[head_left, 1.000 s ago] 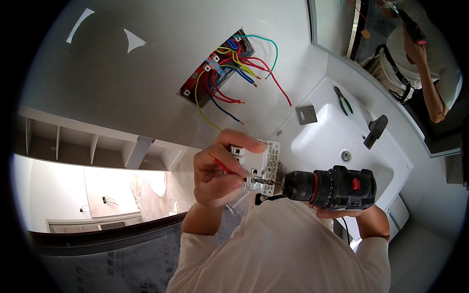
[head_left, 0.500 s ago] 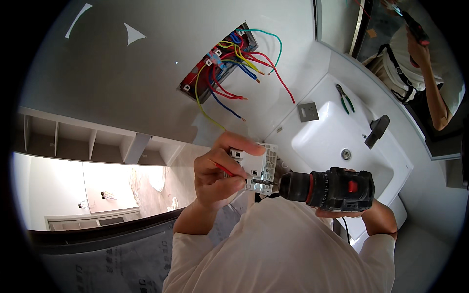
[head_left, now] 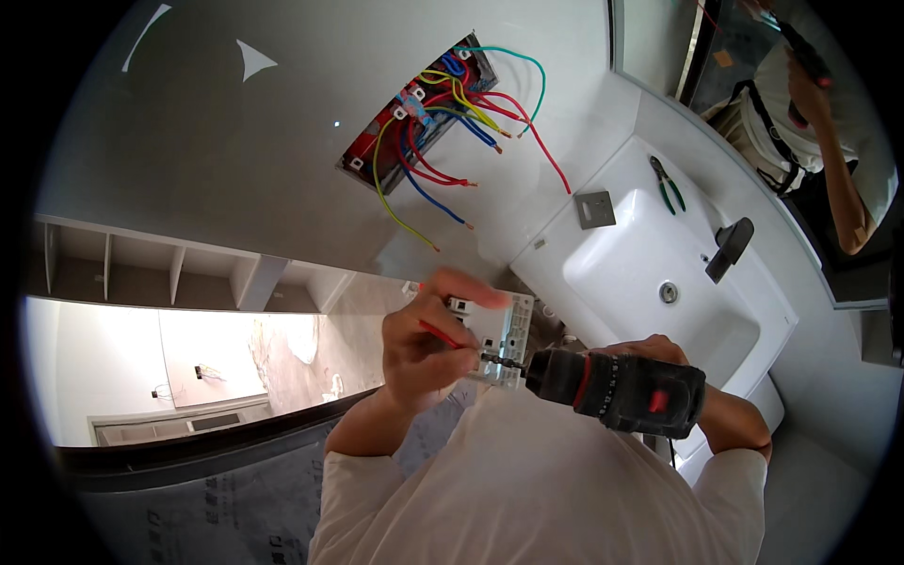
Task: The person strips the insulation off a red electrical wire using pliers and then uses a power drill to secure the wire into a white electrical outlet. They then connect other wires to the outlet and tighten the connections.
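My left hand is closed around a white plastic wall-socket or switch unit, its fingers and thumb on the back with the small terminal openings. A thin red piece, perhaps a wire end, sticks out between thumb and fingers. My right hand grips a black cordless drill with red details, its handle mostly hidden below the body. The drill's spiral bit points left across the unit, with its tip by my left thumb. Whether the bit touches the red piece, I cannot tell.
Ahead, red, blue, yellow and green wires hang from a recessed wall box. A white sink with a dark faucet stands right; green-handled pliers and a grey square plate lie on it. A mirror is beyond.
The drill has swung slightly, its rear end lower and nearer my body, and shifted a little left. My left hand and the white unit have dropped slightly.
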Motion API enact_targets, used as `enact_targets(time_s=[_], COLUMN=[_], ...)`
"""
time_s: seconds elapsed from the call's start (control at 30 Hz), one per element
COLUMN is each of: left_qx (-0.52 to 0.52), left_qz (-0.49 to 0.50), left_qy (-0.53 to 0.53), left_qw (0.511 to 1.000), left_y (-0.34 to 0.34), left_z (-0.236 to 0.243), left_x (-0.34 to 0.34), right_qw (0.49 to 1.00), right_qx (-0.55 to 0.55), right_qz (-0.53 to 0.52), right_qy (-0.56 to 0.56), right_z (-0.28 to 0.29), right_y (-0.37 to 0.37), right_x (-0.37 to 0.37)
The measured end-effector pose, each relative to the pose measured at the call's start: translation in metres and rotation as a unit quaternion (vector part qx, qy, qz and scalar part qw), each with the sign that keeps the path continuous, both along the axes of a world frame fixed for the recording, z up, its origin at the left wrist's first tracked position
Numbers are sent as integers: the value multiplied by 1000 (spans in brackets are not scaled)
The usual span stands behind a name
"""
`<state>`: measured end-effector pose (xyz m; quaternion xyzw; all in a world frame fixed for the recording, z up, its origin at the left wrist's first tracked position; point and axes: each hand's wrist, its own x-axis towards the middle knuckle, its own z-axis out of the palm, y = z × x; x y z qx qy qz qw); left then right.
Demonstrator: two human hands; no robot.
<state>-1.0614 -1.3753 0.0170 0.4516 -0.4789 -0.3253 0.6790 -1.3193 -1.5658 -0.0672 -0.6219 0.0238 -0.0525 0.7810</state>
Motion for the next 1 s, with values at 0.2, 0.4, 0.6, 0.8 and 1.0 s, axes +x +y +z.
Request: enact_targets(time_s=[0.2,0.4,0.6,0.8,1.0], left_qx=[2,5,-7,-15,-5], left_qz=[-1,-23,-1,11,-2], left_qy=[0,-131,-152,-121,-145], left_qw=[1000,991,988,993,989], left_y=[7,22,28,28,33], left_z=[2,-5,-8,-6,-5], left_x=[-7,1,-7,-12,-9], right_qw=[995,992,991,987,987], right_qx=[-6,-69,-74,-101,-58], right_qz=[47,73,90,109,142], right_qy=[-88,-75,-72,-69,-53], right_z=[3,-1,-6,-2,3], right_y=[1,11,18,17,11], right_x=[8,0,-1,4,7])
